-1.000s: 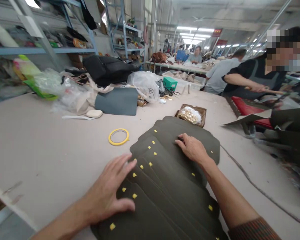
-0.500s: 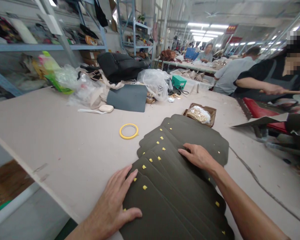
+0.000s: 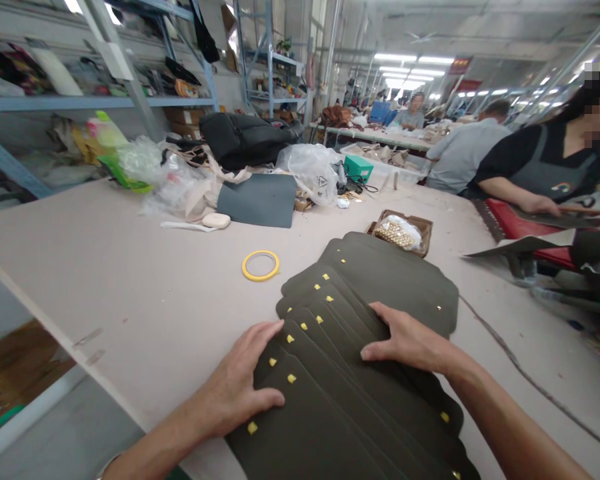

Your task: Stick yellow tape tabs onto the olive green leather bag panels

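Dark olive panels (image 3: 330, 387) with rounded corners lie fanned out over one another on the table in front of me. Small yellow tape pieces (image 3: 291, 379) dot them along both sides. My left hand (image 3: 245, 380) is at the left edge of the panels, fingers stretched forward and thumb apart over the top one. My right hand (image 3: 405, 340) rests on the right part of the stack, thumb and fingers spread. Neither hand holds anything that I can see. Beyond the left hand lies a roll of yellow tape (image 3: 244, 268).
Behind the panels sits a brown tray (image 3: 427, 233) with a bag of gold-coloured pieces (image 3: 397, 231). A dark sheet (image 3: 260, 200), plastic bags (image 3: 310, 170) and a green box (image 3: 359, 169) lie farther back on the table (image 3: 130, 267). A co-worker (image 3: 540, 160) works at the right.
My left hand has shifted slightly forward along the panels' edge. My right hand has moved back a little, its thumb and fingers wider apart. The co-worker's arm has lowered.
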### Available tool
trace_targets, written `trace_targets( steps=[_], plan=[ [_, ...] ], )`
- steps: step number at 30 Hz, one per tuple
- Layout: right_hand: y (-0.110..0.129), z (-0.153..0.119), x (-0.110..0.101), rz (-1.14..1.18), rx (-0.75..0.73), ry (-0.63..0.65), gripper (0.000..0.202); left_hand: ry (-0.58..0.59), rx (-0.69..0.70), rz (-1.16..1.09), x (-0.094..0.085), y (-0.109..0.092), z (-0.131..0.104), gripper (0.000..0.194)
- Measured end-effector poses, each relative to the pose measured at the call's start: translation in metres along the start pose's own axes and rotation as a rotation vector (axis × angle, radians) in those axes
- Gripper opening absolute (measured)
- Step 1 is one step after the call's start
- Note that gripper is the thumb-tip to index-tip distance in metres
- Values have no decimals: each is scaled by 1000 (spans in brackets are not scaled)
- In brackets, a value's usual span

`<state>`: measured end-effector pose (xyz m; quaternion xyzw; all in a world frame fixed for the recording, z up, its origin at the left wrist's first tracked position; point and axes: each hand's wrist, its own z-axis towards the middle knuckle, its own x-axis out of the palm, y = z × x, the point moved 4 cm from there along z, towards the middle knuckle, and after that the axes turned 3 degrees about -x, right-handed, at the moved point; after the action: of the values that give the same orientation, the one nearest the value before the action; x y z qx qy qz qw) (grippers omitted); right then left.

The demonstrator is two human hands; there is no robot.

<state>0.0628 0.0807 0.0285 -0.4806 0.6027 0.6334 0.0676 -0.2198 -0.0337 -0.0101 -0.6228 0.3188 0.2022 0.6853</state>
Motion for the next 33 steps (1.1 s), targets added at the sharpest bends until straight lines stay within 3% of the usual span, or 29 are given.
trace_targets(
  steps=[2, 5, 13, 22, 28, 33],
  plan=[
    [-1, -4, 5, -9, 39, 28, 68, -24, -25, -159, 1, 1, -1, 80],
    [-4, -8, 15, 18, 89, 89, 74, -35, -112, -350, 5, 5, -4, 83],
    [-8, -12, 25, 25, 157, 89, 72, -17, -186, -319, 3, 5, 7, 87],
    [-11, -10, 27, 69, 126, 70, 75, 15, 3, -330, -6, -12, -5, 53],
    [17, -29, 32, 156, 63, 131, 66, 35, -28, -375, -1, 1, -2, 43],
    [44, -58, 60, 212, 103, 203, 94, 15, -36, -323, -6, 10, -15, 40]
  ],
)
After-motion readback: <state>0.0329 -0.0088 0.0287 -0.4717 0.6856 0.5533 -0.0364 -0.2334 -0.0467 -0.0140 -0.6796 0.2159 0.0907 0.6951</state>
